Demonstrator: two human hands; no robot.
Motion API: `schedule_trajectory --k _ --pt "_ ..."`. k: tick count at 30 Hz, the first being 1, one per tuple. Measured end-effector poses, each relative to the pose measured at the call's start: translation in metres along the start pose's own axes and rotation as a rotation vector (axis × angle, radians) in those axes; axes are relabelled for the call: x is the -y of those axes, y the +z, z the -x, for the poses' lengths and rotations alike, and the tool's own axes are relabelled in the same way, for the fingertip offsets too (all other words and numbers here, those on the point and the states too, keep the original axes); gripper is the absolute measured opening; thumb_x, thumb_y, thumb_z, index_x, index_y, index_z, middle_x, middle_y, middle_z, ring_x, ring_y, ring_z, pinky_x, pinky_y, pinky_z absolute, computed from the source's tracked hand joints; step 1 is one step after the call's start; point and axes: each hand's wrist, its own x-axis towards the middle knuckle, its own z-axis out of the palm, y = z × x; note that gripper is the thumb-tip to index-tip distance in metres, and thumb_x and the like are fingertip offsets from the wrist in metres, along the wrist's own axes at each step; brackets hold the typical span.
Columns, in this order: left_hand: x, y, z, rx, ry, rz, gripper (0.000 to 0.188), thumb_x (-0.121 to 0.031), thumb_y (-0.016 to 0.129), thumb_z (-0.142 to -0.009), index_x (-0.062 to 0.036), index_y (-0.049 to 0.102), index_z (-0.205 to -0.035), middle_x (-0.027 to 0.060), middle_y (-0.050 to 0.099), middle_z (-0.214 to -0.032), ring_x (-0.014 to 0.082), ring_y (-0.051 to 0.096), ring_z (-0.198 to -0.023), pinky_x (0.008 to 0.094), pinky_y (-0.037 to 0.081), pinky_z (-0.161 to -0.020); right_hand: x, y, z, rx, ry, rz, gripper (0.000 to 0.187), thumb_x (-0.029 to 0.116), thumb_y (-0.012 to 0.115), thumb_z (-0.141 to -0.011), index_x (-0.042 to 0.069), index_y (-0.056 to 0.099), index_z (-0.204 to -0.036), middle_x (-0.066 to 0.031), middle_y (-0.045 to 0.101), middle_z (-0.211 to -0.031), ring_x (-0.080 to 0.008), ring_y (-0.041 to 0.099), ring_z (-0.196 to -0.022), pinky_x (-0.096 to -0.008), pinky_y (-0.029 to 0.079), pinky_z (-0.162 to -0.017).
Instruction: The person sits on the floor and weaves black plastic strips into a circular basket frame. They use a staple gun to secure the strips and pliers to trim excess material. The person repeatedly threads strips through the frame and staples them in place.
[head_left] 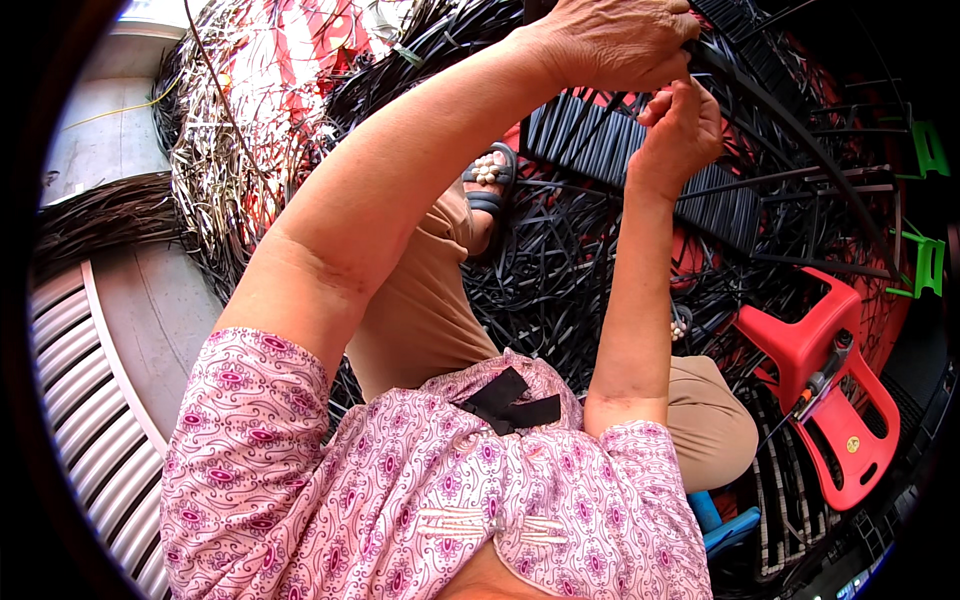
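Note:
My left hand (625, 45) reaches across to the top of the view, its fingers closed at a dark bar or strip; what they grip is hidden. Just below it, my right hand (680, 135) is raised with curled fingers, thumb and fingertips pressed together near the left hand. Anything inside that pinch is too small to make out. Behind and below both hands lies a woven panel of flat black strips (585, 140) on a dark frame. A curved black bar (800, 130) runs from beside the hands down to the right.
Loose black strips (540, 260) cover the floor around my feet. A large tangled heap of strips (230, 130) lies at the left, near a slatted light metal piece (90, 400). At the right sit a red plastic stool (800, 335) with a tool on it and green clips (930, 262).

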Motion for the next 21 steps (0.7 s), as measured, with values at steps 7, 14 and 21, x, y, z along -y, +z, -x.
schedule_trajectory --k 7,14,21 --pt "0.0007 0.0008 0.0001 0.004 0.015 0.003 0.022 -0.024 0.059 -0.079 -0.0036 0.055 -0.085 0.0123 0.055 -0.084 0.0298 0.059 -0.083 0.0424 0.048 -0.069 -0.0022 0.0015 0.0012 -0.005 0.038 -0.051 0.017 0.014 0.066 -0.091 0.002 0.062 -0.08 0.0003 0.055 -0.055 -0.0053 0.045 -0.043 -0.0209 0.038 -0.043" --pt "0.0006 0.0019 -0.0004 0.005 0.019 -0.01 0.022 -0.025 0.059 -0.08 -0.0039 0.056 -0.085 0.0119 0.055 -0.084 0.0291 0.058 -0.082 0.0417 0.048 -0.07 -0.0013 0.0 0.0002 -0.013 0.061 -0.061 0.016 0.013 0.067 -0.09 0.002 0.062 -0.08 0.0006 0.055 -0.055 -0.005 0.044 -0.042 -0.0204 0.038 -0.042" --pt "-0.0026 0.0017 -0.0002 0.003 -0.013 -0.017 0.022 -0.025 0.059 -0.079 -0.004 0.056 -0.083 0.012 0.056 -0.083 0.0293 0.059 -0.083 0.0421 0.048 -0.071 0.0017 -0.0016 0.0007 -0.014 0.06 -0.044 0.015 0.012 0.068 -0.089 0.002 0.061 -0.079 0.0006 0.055 -0.056 -0.0048 0.045 -0.043 -0.0204 0.037 -0.042"
